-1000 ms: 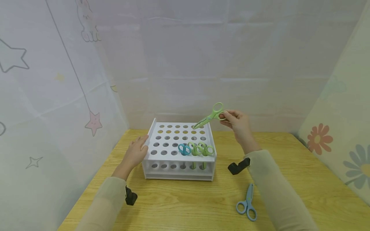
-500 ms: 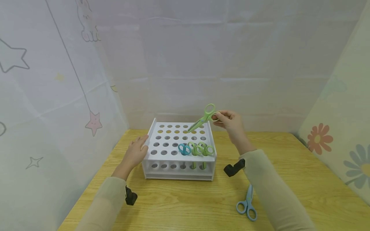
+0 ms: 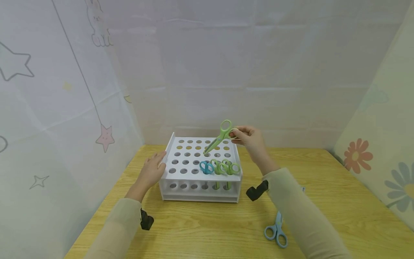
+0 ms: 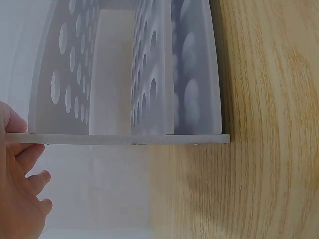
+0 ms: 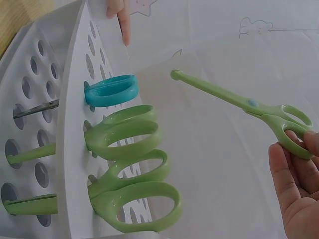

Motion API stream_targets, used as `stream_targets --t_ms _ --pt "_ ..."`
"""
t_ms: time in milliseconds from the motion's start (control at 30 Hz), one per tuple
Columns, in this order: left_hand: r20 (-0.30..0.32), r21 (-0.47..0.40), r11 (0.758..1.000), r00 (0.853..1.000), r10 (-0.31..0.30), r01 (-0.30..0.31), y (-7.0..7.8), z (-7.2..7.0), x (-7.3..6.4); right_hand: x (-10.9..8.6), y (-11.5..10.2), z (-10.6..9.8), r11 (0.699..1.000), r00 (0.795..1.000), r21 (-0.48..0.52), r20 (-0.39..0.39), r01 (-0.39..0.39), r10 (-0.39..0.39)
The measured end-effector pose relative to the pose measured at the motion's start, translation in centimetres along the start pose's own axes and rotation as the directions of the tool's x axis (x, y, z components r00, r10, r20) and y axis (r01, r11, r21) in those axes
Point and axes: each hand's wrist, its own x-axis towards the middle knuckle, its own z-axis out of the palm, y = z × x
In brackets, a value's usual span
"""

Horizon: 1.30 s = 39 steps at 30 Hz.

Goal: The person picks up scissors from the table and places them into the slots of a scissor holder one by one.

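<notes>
Green scissors [image 3: 222,136] hang tilted over the white holed rack [image 3: 184,176], blades down and to the left. My right hand [image 3: 252,141] pinches them by one finger loop, as the right wrist view also shows. My left hand [image 3: 150,170] holds the rack's left side panel [image 4: 124,139], thumb on the inner face and fingers outside. In the front right holes stand teal scissors [image 5: 110,91] and two green pairs, the nearer pair [image 5: 134,204] at the corner. Their blades pass down through the lower shelf.
Light blue scissors [image 3: 277,230] lie on the wooden table [image 3: 194,230] at the front right, partly behind the right sleeve [image 3: 297,205]. A small blue tip [image 3: 303,189] shows past that sleeve. Pale printed curtains [image 3: 207,72] enclose the back and sides.
My right hand has moved left and slightly down with the green scissors, bringing the blades over the middle of the rack. My left hand has stayed on the rack's side panel.
</notes>
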Motion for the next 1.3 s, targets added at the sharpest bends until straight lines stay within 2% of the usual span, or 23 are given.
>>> stream_targets --t_ms 567,900,1300 --pt "0.007 -0.004 1.0 1.0 0.001 -0.001 0.0 -0.1 0.0 -0.4 0.1 2.3 0.996 0.998 -0.087 0.052 -0.015 0.02" --pt "0.001 0.0 1.0 1.0 0.001 -0.001 0.0 0.0 0.0 -0.4 1.1 3.4 0.989 0.997 -0.15 0.075 0.004 0.007" --pt "0.012 -0.004 1.0 1.0 -0.011 0.011 -0.1 0.0 0.1 -0.3 1.9 4.5 0.972 0.995 -0.234 0.096 -0.009 0.033"
